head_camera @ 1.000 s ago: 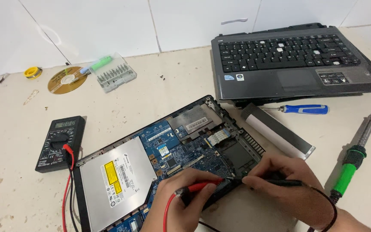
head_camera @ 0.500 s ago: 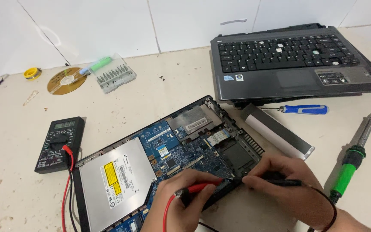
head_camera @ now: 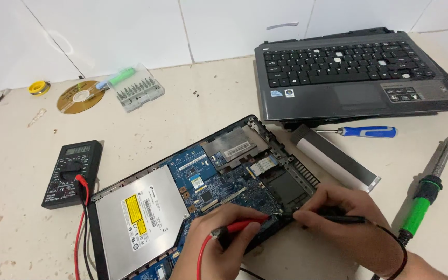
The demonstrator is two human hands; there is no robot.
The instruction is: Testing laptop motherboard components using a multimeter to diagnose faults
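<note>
An opened laptop base (head_camera: 234, 142) lies on the table, its blue circuit board (head_camera: 208, 179) and silver optical drive (head_camera: 138, 218) exposed. My left hand (head_camera: 213, 243) grips a red test probe (head_camera: 242, 225), its tip at the board's near edge. My right hand (head_camera: 346, 225) grips a black test probe (head_camera: 340, 219), pointing left at the same spot. Red and black leads (head_camera: 81, 228) run to a black multimeter (head_camera: 72, 172) at the left.
A laptop keyboard deck (head_camera: 359, 78) sits at the back right. In front of it lie a blue-handled screwdriver (head_camera: 366, 131) and a long battery pack (head_camera: 335, 163). A green-handled soldering iron (head_camera: 426, 194) is at the right. A disc (head_camera: 80, 96), a bit set (head_camera: 138, 91) and a yellow roll (head_camera: 38, 87) sit at the back left.
</note>
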